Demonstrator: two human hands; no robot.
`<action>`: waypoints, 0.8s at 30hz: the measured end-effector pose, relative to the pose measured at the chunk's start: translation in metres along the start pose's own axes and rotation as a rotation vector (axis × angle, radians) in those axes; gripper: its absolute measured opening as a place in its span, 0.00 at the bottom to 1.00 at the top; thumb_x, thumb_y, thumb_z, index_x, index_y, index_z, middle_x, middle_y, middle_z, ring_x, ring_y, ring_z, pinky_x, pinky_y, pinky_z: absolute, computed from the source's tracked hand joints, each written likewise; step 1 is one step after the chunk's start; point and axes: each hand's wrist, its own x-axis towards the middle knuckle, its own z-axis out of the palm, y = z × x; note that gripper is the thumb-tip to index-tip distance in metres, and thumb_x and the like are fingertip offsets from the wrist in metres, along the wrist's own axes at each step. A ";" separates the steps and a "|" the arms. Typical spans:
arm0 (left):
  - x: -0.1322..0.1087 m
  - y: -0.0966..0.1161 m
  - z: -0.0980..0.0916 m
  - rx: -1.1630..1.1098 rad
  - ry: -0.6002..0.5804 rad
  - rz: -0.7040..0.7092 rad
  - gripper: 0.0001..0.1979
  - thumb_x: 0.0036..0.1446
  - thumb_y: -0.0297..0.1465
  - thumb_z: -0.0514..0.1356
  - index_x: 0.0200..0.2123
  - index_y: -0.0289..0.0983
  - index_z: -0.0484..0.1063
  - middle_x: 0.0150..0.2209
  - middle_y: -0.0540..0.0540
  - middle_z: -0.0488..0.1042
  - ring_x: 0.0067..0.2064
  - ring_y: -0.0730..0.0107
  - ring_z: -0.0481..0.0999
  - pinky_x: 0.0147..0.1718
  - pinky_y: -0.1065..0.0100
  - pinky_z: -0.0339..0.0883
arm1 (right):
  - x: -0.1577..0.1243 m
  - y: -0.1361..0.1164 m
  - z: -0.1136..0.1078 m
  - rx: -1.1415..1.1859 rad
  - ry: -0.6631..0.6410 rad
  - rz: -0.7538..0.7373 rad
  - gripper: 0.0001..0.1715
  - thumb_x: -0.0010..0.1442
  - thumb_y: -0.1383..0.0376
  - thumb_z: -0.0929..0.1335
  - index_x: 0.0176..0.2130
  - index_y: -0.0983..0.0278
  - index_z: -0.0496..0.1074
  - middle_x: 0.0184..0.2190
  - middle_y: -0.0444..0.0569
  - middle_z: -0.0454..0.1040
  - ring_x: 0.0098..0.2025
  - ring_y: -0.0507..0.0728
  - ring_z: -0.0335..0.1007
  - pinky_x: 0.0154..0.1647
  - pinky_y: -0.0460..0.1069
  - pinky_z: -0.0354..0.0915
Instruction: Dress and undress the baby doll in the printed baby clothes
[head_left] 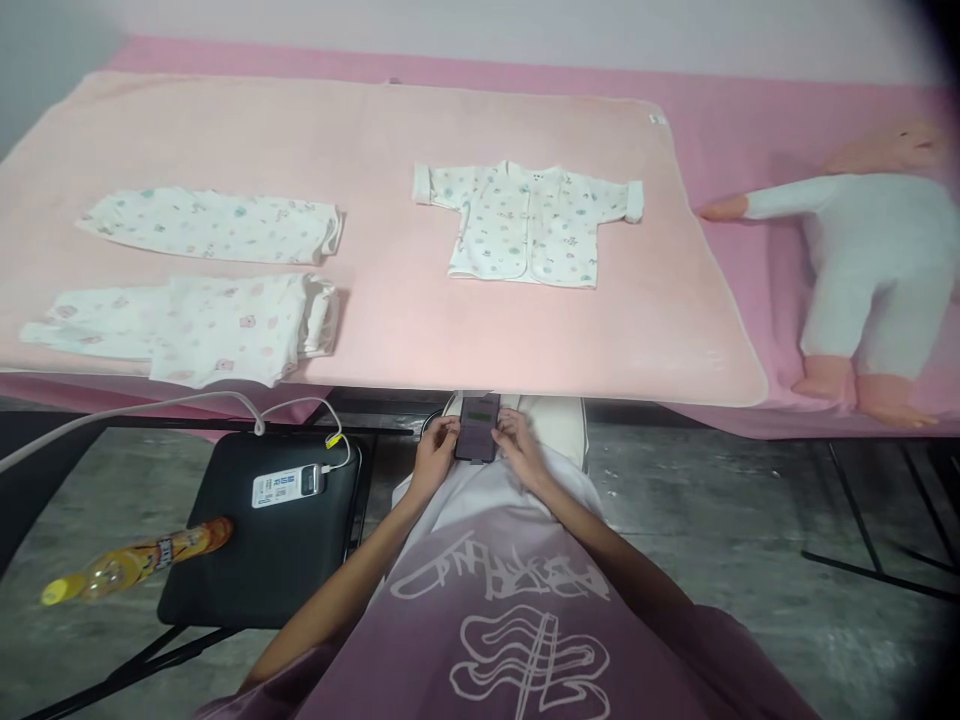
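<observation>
A dark smartphone (478,430) rests over my lap, just below the near edge of the pink-covered table (405,340). My left hand (436,450) grips its left side, and my right hand (517,442) holds its right side with bent fingers. Past the phone, a small white baby jacket (525,225) with a tiny print lies flat, its sleeves spread. To its left are printed baby clothes (214,225), laid folded and lengthwise. Nearer the edge, a second folded set (217,325) has a pinkish print.
A baby doll (870,250) in white clothing lies at the right on a pink sheet. Left of me, a black stool (285,560) bears an orange drink bottle (135,562) and a white power bank (286,486) with a cable. Metal table legs (855,510) stand at the lower right.
</observation>
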 end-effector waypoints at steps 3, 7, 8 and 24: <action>0.001 0.000 0.000 -0.003 0.008 -0.012 0.22 0.63 0.52 0.66 0.45 0.39 0.79 0.47 0.40 0.83 0.48 0.55 0.82 0.51 0.60 0.73 | 0.002 -0.001 -0.003 0.042 -0.014 0.001 0.27 0.69 0.51 0.69 0.62 0.58 0.66 0.44 0.49 0.75 0.44 0.60 0.75 0.53 0.57 0.72; -0.001 0.000 -0.001 -0.030 0.013 -0.024 0.21 0.62 0.51 0.66 0.44 0.39 0.79 0.48 0.41 0.83 0.49 0.56 0.82 0.52 0.60 0.72 | 0.005 -0.004 -0.002 0.053 -0.021 -0.032 0.30 0.66 0.53 0.72 0.63 0.58 0.66 0.43 0.48 0.75 0.43 0.59 0.74 0.49 0.56 0.72; -0.001 0.000 -0.001 -0.034 0.015 -0.024 0.21 0.63 0.51 0.66 0.44 0.39 0.79 0.47 0.41 0.83 0.49 0.56 0.82 0.52 0.60 0.72 | 0.006 -0.004 -0.001 0.052 -0.012 -0.036 0.31 0.66 0.52 0.73 0.62 0.58 0.66 0.42 0.48 0.74 0.42 0.59 0.74 0.47 0.55 0.72; 0.008 0.004 0.004 -0.033 0.045 -0.021 0.11 0.59 0.41 0.65 0.37 0.38 0.78 0.41 0.43 0.81 0.45 0.60 0.79 0.49 0.62 0.70 | 0.008 0.002 0.000 0.071 0.011 -0.017 0.30 0.66 0.50 0.73 0.61 0.58 0.66 0.40 0.46 0.73 0.41 0.58 0.74 0.49 0.54 0.73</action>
